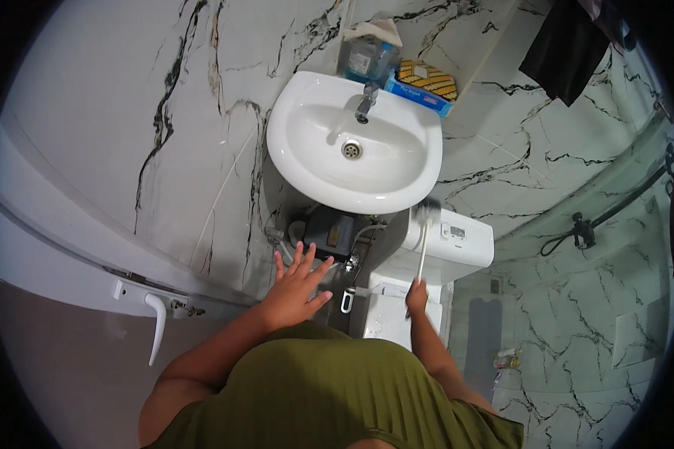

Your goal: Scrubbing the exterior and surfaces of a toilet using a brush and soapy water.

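Observation:
My right hand [417, 296] grips the thin white handle of a toilet brush [424, 247]. The brush is held upright over the toilet, its bristle head blurred in front of the white cistern [467, 238], close to the basin's rim. Whether the bristles touch the cistern cannot be made out. Below my right hand lies the toilet lid [386, 314], with what look like water drops on it. My left hand [297, 289] is spread with nothing in it, left of the toilet. Just beyond its fingertips stands a dark box [328, 233] under the white washbasin [283, 143].
A metal tap [366, 102] rises from the basin. Behind it are plastic bottles [365, 60] and a blue-and-yellow box [424, 84]. A white door handle [157, 325] projects at left. Curved shower glass [567, 224] borders the right, and dark cloth [567, 53] hangs at upper right.

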Action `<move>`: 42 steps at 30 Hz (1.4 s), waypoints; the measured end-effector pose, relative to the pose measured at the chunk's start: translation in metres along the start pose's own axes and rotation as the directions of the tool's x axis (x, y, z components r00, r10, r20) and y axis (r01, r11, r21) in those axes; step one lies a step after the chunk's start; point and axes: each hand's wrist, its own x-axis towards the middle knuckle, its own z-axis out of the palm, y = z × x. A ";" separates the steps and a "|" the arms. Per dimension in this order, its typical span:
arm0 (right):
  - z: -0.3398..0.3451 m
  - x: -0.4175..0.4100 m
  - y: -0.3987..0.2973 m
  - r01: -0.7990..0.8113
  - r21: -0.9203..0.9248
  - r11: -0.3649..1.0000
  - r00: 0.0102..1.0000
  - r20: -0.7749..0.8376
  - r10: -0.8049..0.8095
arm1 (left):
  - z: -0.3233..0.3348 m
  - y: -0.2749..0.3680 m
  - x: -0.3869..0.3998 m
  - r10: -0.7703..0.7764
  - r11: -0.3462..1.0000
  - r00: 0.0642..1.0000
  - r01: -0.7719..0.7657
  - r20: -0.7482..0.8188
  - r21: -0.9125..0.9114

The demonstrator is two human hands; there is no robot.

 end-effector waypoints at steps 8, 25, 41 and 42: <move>-0.015 -0.042 0.033 -0.043 -0.076 0.996 0.995 0.084 0.049 | 0.004 -0.009 -0.004 -0.056 0.998 0.997 0.056 0.056 -0.007; -0.008 0.012 -0.005 0.027 -0.039 0.999 0.999 0.036 -0.026 | 0.006 0.007 0.007 -0.015 0.999 0.996 0.011 0.092 0.041; -0.008 0.024 -0.002 -0.040 -0.004 0.999 0.999 0.011 0.040 | 0.012 0.013 0.014 -0.001 1.000 0.994 -0.002 0.110 0.029; -0.013 0.044 -0.010 -0.042 0.042 0.998 0.999 0.000 0.042 | 0.010 0.018 0.018 -0.006 0.999 0.994 0.000 0.110 0.051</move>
